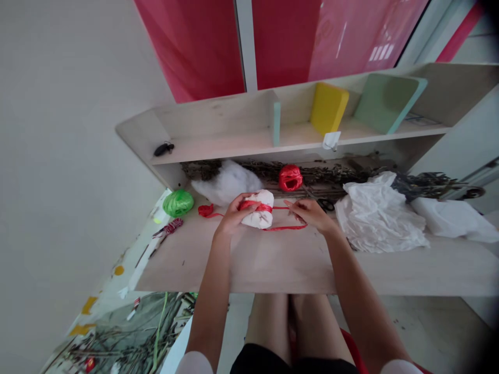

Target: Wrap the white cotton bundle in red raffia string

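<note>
My left hand [234, 214] grips a white wrapped bundle [262, 220] from its left side, above the desk. Red plastic ribbon [286, 227] circles the bundle's middle, and a loop of it stretches off to the right. At that loop's far end, my right hand [307, 212] is closed on the ribbon, fingers pinched together. A small crumpled wad of the same red ribbon [205, 210] lies left of my left hand, with a strand running toward the bundle. The bundle's underside is hidden from me.
Behind the bundle sit white stuffing [230, 183], a red ribbon roll [290, 178] and black-handled scissors [325, 204]. A green ribbon roll [178, 203] stands at the left. White plastic bags [384, 213] lie to the right, before dried stems [421, 183]. A shelf [234, 147] overhangs the back.
</note>
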{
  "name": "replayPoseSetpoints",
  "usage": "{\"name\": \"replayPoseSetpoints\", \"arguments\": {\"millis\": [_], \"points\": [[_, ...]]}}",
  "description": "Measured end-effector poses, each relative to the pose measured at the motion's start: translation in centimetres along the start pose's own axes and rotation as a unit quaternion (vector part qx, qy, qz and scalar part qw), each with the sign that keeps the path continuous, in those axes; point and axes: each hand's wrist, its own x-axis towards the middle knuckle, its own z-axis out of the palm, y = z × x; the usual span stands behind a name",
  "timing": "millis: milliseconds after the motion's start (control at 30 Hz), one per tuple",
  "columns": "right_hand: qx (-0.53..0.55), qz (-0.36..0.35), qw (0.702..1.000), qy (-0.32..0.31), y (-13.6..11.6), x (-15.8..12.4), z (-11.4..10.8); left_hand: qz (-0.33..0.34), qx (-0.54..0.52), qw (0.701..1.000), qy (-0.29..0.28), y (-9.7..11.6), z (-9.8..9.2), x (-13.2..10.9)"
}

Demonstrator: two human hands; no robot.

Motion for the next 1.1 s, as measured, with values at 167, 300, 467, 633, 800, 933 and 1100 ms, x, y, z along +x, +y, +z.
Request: {"name": "replayPoseSetpoints", "arguments": {"millis": [167, 300, 467, 633, 800, 933, 1100], "points": [[-0.001, -0.013, 1.000, 0.018, 0.1, 0.0, 0.1, 0.007, 0.049, 0.999, 0.005, -0.3, 0.1, 0.2], [-0.006, -0.026, 0.999, 0.038, -0.1, -0.1, 0.2, 0.011, 0.036, 0.999, 0.013, -0.3, -0.1, 0.2], [-0.009, -0.020, 1.000, 0.017, -1.2, -0.6, 0.4, 0.018, -0.036, 0.999, 0.029, 0.0, -0.2, 0.3], [0.005, -0.031, 0.999, -0.017, -1.3, -0.7, 0.5, 0.021, -0.089, 0.995, 0.045, 0.3, -0.4, 0.4], [0.022, -0.081, 0.996, 0.037, -0.8, -0.2, 0.6, 0.021, -0.094, 0.995, 0.020, 0.2, -0.3, 0.3], [0.033, -0.090, 0.994, 0.060, -0.7, 0.1, 1.0, 0.025, -0.100, 0.995, 0.005, 0.0, -0.4, 0.2], [0.030, -0.049, 0.996, 0.067, -0.1, 0.5, 1.6, 0.024, -0.094, 0.995, 0.004, -0.3, -0.6, 0.4]]}}
